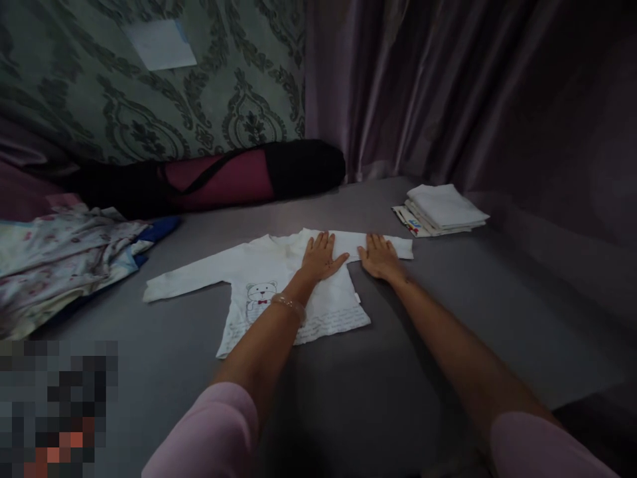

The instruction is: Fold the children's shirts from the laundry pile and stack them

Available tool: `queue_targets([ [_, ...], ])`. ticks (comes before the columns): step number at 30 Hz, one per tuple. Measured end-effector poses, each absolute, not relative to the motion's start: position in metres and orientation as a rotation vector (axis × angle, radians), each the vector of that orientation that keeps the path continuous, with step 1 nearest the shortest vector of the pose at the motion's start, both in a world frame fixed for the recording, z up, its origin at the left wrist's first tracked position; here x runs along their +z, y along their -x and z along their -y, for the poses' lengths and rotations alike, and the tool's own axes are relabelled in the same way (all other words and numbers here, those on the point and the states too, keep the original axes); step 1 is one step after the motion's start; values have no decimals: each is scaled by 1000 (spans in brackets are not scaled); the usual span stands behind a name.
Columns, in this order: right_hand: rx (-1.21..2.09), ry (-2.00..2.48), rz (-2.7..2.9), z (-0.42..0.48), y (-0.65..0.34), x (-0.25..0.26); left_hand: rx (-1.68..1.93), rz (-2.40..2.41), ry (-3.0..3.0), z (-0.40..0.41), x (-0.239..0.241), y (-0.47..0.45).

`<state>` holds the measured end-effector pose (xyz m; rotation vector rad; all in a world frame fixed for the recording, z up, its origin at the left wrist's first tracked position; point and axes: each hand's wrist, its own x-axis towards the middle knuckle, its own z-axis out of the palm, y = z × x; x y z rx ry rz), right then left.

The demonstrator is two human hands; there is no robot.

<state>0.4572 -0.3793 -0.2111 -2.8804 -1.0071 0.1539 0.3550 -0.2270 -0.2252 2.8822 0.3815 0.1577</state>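
A small white long-sleeved shirt (263,279) with a bear print lies spread flat on the grey bed surface (398,345). My left hand (322,255) rests flat on the shirt's upper chest, fingers stretched out, a bracelet on the wrist. My right hand (379,257) lies flat on the shirt's right sleeve, fingers extended. Neither hand holds anything. The shirt's left sleeve stretches out to the left.
A stack of folded white clothes (440,209) sits at the back right. A pile of floral fabric (64,255) lies at the left. A dark red and black rolled bag (223,176) lies against the patterned wall. Purple curtains (472,99) hang on the right.
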Motion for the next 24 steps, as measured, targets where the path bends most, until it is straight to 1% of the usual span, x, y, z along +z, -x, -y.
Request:
queue_targets([
  [3,62,2983,881,410,-471,-208,152,-358,-2846,224,-222,-356],
  [8,-50,2955,762,438,-470,-198,-38,-329,-2669,212,-198,-345],
  [11,-271,2817,927,424,-433,-191,30,-295,-2749,214,-191,-314],
  [12,-278,2739,1066,414,-415,-191,56,-279,-2804,218,-192,-299],
  [15,-25,2471,1577,384,-358,-194,66,-259,-2935,233,-198,-247],
  [17,92,2352,1775,372,-330,-198,40,-296,-2976,242,-201,-212],
  [20,152,2315,1864,371,-314,-204,40,-363,-3000,244,-202,-168],
  [24,156,2272,1981,393,-313,-200,14,-505,-2995,235,-201,-120],
])
